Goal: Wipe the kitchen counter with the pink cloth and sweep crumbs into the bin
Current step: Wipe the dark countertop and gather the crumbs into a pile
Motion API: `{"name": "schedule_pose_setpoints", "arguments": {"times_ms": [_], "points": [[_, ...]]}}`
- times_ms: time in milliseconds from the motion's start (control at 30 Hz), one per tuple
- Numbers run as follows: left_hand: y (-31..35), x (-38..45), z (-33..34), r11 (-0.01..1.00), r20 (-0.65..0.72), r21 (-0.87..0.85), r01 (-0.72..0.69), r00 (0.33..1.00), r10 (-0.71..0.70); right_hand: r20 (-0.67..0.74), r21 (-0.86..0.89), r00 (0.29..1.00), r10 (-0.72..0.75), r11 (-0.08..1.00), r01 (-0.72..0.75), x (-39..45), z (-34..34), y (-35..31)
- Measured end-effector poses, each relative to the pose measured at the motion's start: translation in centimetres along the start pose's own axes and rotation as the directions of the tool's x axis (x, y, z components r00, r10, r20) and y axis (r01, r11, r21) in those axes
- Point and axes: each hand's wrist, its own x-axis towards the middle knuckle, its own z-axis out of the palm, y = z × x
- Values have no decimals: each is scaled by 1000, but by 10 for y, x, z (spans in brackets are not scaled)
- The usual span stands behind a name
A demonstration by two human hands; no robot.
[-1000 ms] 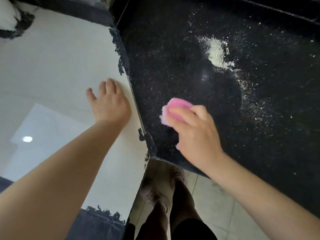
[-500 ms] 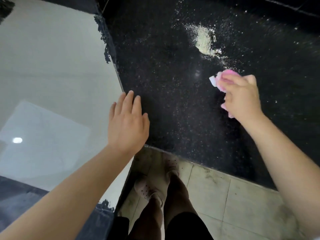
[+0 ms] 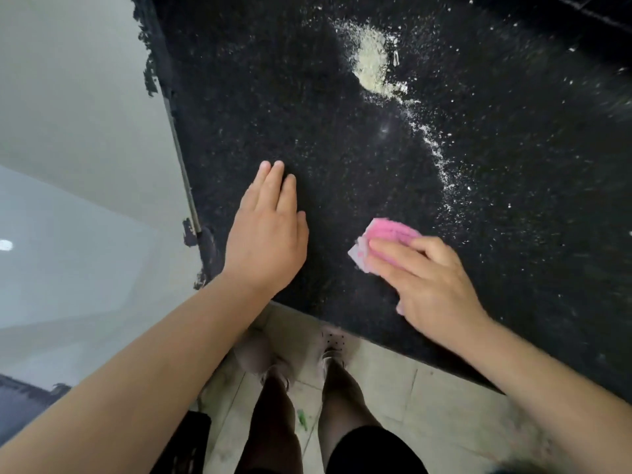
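A pale glossy surface [image 3: 78, 138] fills the left of the frame, meeting the black speckled worktop [image 3: 273, 80] along a chipped edge. Just right of that edge, at centre frame, your left hand [image 3: 266, 234] lies flat on the worktop, fingers straight and together, gripping nothing. Below it, at bottom centre, your legs and shoes [image 3: 333, 347] stand on the tiled floor [image 3: 410, 398]. Right of centre, your right hand [image 3: 427, 285] presses the pink cloth [image 3: 386, 237] onto the worktop near its front edge, fingers curled over it, the cloth showing past your fingertips. Up and right of the cloth, a thin trail of crumbs [image 3: 437, 155] runs to a pale heap [image 3: 372, 59] at upper centre, with loose specks scattered across the right side
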Motion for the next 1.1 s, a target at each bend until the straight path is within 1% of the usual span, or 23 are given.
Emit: {"name": "schedule_pose_setpoints", "arguments": {"times_ms": [33, 100, 167, 233, 267, 300, 367, 433, 500, 533, 600, 667, 700, 767, 800, 867, 933, 967, 1033, 1067, 1100], "points": [[6, 3, 3, 1000, -18, -4, 4, 1000, -4, 11, -10, 999, 32, 999, -32, 10, -2, 24], [14, 8, 9, 1000, -50, 5, 16, 999, -16, -8, -15, 997, 76, 997, -76, 43, -10, 68], [16, 11, 15, 999, -49, 34, 38, 998, -36, -24, -15, 997, 71, 997, -72, 77, -21, 93], [16, 12, 21, 997, -66, 66, 46, 997, -41, -88, 2, 996, 15, 1000, -14, 95, -31, 98], [16, 12, 22, 996, -78, 72, 48, 996, -42, -133, 1, 990, -48, 999, 49, 96, -35, 91], [16, 12, 23, 996, -82, 78, 52, 996, -46, -145, -10, 981, -130, 992, 130, 91, -37, 81], [17, 13, 24, 994, -77, 90, 55, 996, -48, -49, 22, 962, -270, 962, 271, 61, -37, 52], [17, 13, 25, 994, -94, 96, 54, 995, -45, 62, 106, 931, -359, 930, 351, 15, -35, 22], [18, 12, 24, 994, -106, 98, 54, 993, -44, 126, 130, 899, -420, 905, 405, -20, -31, 15], [18, 13, 25, 993, -104, 102, 54, 994, -44, 132, 125, 893, -429, 901, 415, -24, -29, 24], [18, 13, 26, 993, -100, 104, 61, 994, -51, 88, 84, 918, -388, 921, 381, -13, -24, 57], [18, 13, 26, 992, -107, 105, 63, 993, -52, 28, 39, 957, -289, 957, 288, 14, -21, 96], [18, 13, 26, 992, -107, 105, 67, 993, -56, 25, 19, 971, -237, 971, 237, 30, -21, 115], [19, 12, 26, 990, -100, 121, 70, 993, -58, 24, -7, 979, -200, 980, 200, 65, -27, 142], [20, 13, 26, 989, -101, 132, 70, 993, -57, 1, -30, 971, -238, 971, 238, 80, -29, 148], [21, 13, 27, 987, -98, 144, 72, 993, -58, -107, -74, 936, -336, 941, 329, 102, -33, 147], [22, 12, 27, 985, -98, 155, 74, 993, -59, -199, -35, 887, -417, 907, 419, 104, -31, 130], [22, 13, 26, 984, -98, 163, 73, 994, -57, -194, 2, 873, -448, 890, 457, 96, -28, 120], [22, 11, 26, 983, -81, 168, 80, 994, -68, -93, 49, 867, -490, 867, 496, 71, -20, 103], [22, 12, 25, 981, -79, 173, 84, 994, -72, -35, 53, 880, -474, 878, 476, 65, -16, 103], [22, 13, 24, 980, -78, 181, 85, 994, -72, 18, 56, 903, -429, 902, 427, 67, -13, 108]]}}
